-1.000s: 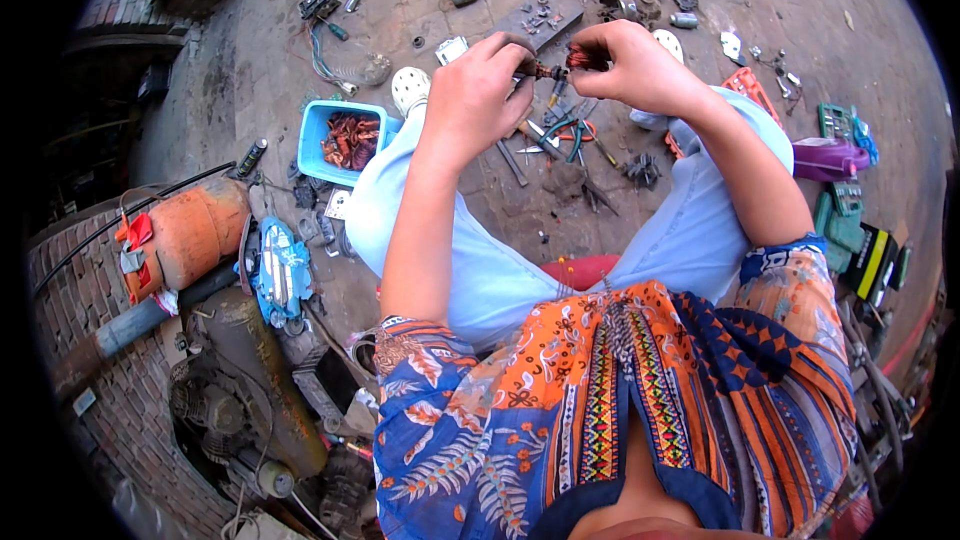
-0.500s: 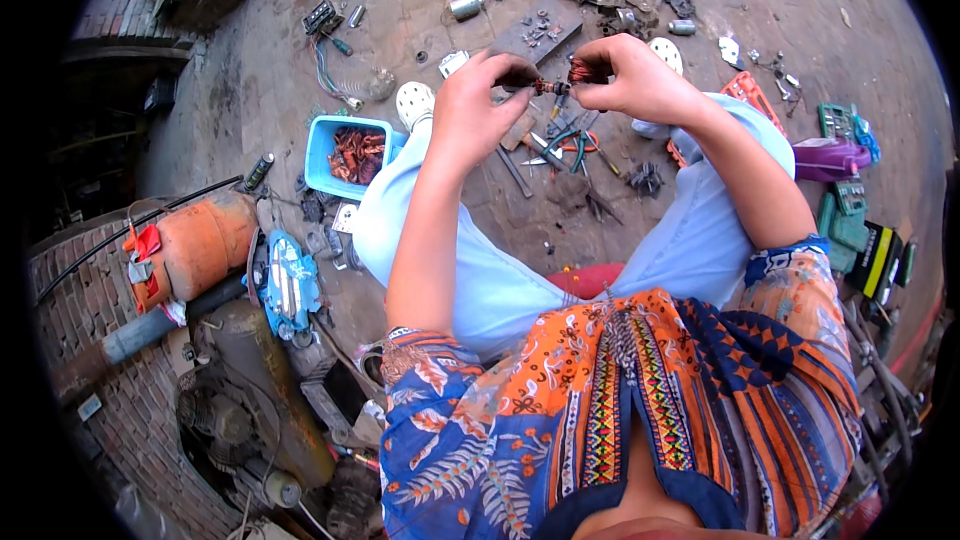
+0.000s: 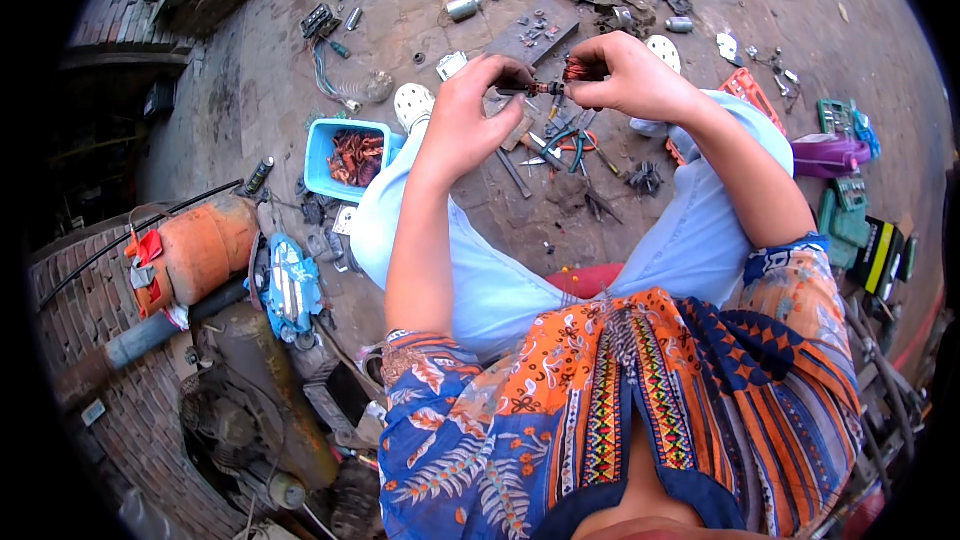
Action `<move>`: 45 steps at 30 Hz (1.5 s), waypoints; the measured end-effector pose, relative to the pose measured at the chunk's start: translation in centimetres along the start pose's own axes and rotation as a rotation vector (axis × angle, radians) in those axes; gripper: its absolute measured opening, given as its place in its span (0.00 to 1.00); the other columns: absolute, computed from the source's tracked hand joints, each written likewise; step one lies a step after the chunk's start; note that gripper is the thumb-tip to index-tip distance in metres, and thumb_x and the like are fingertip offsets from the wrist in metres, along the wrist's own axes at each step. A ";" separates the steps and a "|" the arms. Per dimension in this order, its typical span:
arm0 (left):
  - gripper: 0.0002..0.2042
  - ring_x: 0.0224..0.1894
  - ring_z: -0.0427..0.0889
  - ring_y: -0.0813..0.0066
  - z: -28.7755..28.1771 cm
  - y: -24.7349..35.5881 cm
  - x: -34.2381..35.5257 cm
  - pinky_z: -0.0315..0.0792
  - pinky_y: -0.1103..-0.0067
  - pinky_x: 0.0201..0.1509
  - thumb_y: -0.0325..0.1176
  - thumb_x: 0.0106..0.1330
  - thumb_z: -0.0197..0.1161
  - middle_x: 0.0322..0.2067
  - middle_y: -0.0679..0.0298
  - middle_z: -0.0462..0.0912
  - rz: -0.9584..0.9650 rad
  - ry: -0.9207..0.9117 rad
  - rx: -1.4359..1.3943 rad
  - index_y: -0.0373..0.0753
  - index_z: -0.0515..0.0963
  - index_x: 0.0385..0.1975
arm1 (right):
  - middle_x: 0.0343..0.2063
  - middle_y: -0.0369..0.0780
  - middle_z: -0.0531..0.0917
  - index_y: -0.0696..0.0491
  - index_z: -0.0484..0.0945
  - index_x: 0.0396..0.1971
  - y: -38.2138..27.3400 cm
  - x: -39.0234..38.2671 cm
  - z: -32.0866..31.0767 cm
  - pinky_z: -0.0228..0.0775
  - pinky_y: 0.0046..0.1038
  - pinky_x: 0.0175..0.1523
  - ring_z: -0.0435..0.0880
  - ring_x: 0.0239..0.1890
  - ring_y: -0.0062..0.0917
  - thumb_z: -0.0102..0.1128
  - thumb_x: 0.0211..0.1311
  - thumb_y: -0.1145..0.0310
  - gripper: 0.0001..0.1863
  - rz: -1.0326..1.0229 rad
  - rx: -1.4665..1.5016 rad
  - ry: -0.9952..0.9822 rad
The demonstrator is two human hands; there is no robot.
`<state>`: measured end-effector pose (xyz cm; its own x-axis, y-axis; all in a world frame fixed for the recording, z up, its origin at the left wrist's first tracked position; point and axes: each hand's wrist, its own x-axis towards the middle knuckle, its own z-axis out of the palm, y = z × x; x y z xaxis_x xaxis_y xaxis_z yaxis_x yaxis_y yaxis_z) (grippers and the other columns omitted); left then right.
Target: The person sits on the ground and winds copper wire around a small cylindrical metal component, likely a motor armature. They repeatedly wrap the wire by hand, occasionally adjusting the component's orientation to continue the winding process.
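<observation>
Out in front of me, above the floor, a small copper-wound motor rotor with a dark shaft lies between my two hands. My right hand is closed on its right end, and reddish copper wire shows inside the curled fingers. My left hand is curled round the left end; its thumb sits a little below the shaft and its fingertips are partly hidden. Below the hands, pliers and other hand tools lie on the floor. A light blue basin of copper scraps stands by my left leg.
Beyond my hands lies a dark metal block with small bits on it. Motor parts and a metal cylinder are scattered farther off. An orange gas cylinder lies at left; a purple container and green tool cases are at right.
My left thumb has dropped slightly away from the shaft, and the left hand has shifted a little left. My right hand stays nearly where it was.
</observation>
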<state>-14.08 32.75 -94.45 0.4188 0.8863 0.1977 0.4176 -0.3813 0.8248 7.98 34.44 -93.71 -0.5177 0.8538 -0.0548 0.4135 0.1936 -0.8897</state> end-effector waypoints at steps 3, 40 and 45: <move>0.10 0.37 0.80 0.71 0.3 0.4 0.2 0.72 0.78 0.45 0.21 0.49 0.60 0.34 0.59 0.80 0.009 -0.029 0.066 0.32 0.76 0.34 | 0.13 0.40 0.66 0.64 0.67 0.20 0.0 -0.3 0.0 0.58 0.26 0.25 0.60 0.19 0.17 0.58 0.44 0.70 0.12 -0.044 -0.061 0.031; 0.09 0.36 0.80 0.64 1.1 -0.6 0.4 0.73 0.76 0.40 0.23 0.51 0.64 0.33 0.60 0.79 0.068 0.072 0.311 0.35 0.77 0.33 | 0.21 0.51 0.77 0.64 0.75 0.26 -0.1 0.0 -0.1 0.69 0.35 0.33 0.77 0.26 0.44 0.60 0.42 0.66 0.15 -0.090 -0.252 0.181; 0.09 0.33 0.81 0.65 1.3 -0.2 0.4 0.74 0.76 0.36 0.25 0.50 0.65 0.32 0.63 0.79 0.113 0.088 0.389 0.38 0.78 0.32 | 0.21 0.51 0.77 0.64 0.76 0.27 -0.5 -0.1 -0.3 0.69 0.35 0.33 0.77 0.25 0.44 0.59 0.43 0.66 0.15 -0.024 -0.189 0.164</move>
<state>-12.96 32.85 -95.16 0.4162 0.8456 0.3344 0.6534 -0.5338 0.5368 8.01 34.39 -93.11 -0.4071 0.9118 0.0537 0.5430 0.2889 -0.7885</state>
